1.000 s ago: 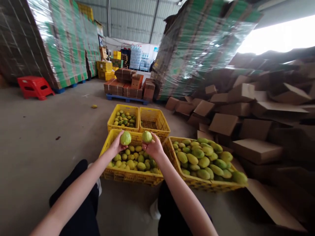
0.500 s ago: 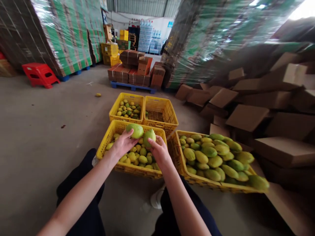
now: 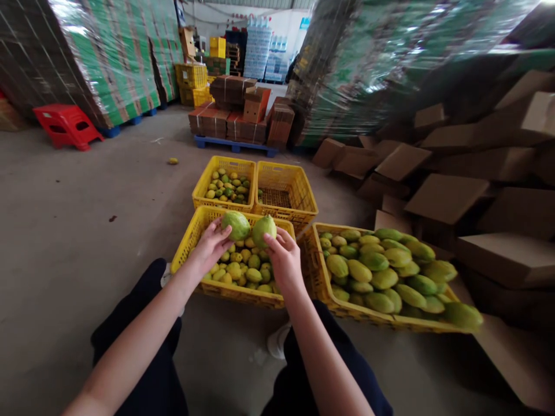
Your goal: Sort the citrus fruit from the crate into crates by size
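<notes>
My left hand point(image 3: 211, 247) grips a green mango point(image 3: 236, 224), and my right hand point(image 3: 284, 257) grips another green mango point(image 3: 263, 230). Both fruits are held side by side, nearly touching, above the near yellow crate point(image 3: 186, 254), which holds several small yellow-green mangoes. To the right, a tilted yellow crate point(image 3: 318, 277) is heaped with larger green mangoes. Behind stand two more yellow crates: the left one point(image 3: 203, 188) holds small mangoes, the right one point(image 3: 303, 193) looks almost empty.
Folded cardboard boxes point(image 3: 442, 196) are piled at the right. Shrink-wrapped carton stacks point(image 3: 108, 58) stand at left and centre-right. A red stool point(image 3: 65, 124) sits far left, a blue pallet of brown boxes point(image 3: 236, 121) behind the crates. One loose mango point(image 3: 173, 160) lies on the concrete floor.
The camera has tilted down. Both hands, each with its mango, have come closer together and lower over the near crate; the left mango has been turned in the fingers.
</notes>
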The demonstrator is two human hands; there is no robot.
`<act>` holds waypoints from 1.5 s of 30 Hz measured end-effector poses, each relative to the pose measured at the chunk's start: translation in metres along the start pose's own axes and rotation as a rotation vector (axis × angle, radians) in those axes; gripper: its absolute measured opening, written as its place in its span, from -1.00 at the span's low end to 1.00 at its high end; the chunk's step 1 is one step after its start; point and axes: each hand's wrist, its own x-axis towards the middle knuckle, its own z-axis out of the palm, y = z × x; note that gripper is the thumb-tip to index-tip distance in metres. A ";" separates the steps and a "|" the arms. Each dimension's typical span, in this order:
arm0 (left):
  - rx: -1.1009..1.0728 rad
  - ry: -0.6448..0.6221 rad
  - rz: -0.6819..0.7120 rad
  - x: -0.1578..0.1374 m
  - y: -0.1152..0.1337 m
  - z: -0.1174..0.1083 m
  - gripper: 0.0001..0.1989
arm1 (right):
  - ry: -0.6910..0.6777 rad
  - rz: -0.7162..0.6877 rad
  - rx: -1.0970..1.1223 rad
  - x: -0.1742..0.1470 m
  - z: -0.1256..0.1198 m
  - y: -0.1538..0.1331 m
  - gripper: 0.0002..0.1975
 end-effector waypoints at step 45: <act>-0.103 0.047 -0.219 -0.011 -0.028 0.012 -0.68 | -0.046 0.266 -0.077 -0.007 -0.016 0.012 -0.57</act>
